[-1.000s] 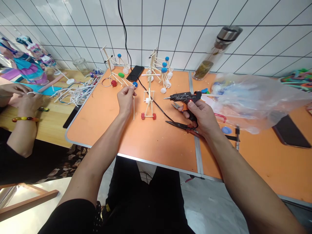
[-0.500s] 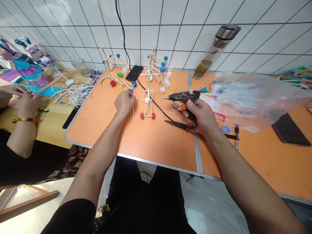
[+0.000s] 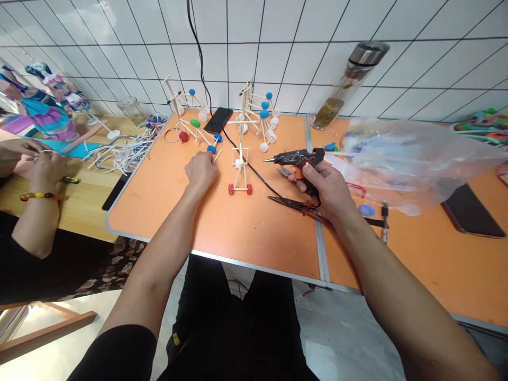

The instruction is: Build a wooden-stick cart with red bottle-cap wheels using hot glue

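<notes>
Left hand (image 3: 201, 172): our arm reaches forward, wrist bent down, fingers clenched on a blue-tipped stick (image 3: 211, 150).
Right hand (image 3: 327, 190): we are grasping a black glue gun (image 3: 297, 157) by its grip, with long-nosed pliers (image 3: 291, 202) just below.
Glue gun axis: held nearly level, nozzle pointing left towards a wheeled stick model (image 3: 239, 169).
Position: both held above our orange bench (image 3: 257, 248), the stick just beside the model.

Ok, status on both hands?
Right hand gripping hot glue gun. Left hand pinching blue-tipped stick. Pliers just below right hand, not obstructing.
</notes>
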`<state>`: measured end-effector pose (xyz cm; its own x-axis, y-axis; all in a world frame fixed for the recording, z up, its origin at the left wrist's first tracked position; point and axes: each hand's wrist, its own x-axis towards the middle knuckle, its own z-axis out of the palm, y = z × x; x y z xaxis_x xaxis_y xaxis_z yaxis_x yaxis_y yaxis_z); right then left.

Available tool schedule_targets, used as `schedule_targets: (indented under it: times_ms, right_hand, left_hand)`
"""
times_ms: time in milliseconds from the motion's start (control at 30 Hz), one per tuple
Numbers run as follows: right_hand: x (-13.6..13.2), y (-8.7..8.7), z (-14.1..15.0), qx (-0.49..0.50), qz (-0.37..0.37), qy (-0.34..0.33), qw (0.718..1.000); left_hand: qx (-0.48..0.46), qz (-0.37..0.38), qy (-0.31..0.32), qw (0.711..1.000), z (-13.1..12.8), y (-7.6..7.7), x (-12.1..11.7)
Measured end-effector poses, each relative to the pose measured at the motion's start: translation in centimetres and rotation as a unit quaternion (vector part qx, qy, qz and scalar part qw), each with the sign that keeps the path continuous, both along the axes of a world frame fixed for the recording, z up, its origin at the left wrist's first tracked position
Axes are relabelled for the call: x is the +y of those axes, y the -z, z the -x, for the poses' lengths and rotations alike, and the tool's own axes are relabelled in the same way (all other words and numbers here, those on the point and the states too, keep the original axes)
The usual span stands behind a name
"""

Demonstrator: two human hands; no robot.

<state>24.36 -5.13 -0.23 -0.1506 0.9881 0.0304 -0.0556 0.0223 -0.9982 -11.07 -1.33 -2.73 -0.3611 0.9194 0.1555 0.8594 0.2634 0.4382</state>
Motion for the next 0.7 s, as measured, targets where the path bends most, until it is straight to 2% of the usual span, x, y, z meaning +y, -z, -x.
schedule_targets:
  times_ms: [300,533,700]
  right_hand:
    - [0.0,0.1,-0.1,-0.002,0.003,-0.004,1.000]
    - [0.1,0.3,0.0,0.017,0.004,-0.003,1.000]
    - [0.2,0.4,0.0,0.023,0.004,-0.004,1.000]
  left_hand:
    - [0.021,0.001,0.004,1.000,-0.3,-0.6,-0.3]
    - [0.095,0.067,0.018,0.993,-1.9,-2.0,-1.1]
    - [0.109,0.076,0.031,0.991,-2.2,-2.1,-1.1]
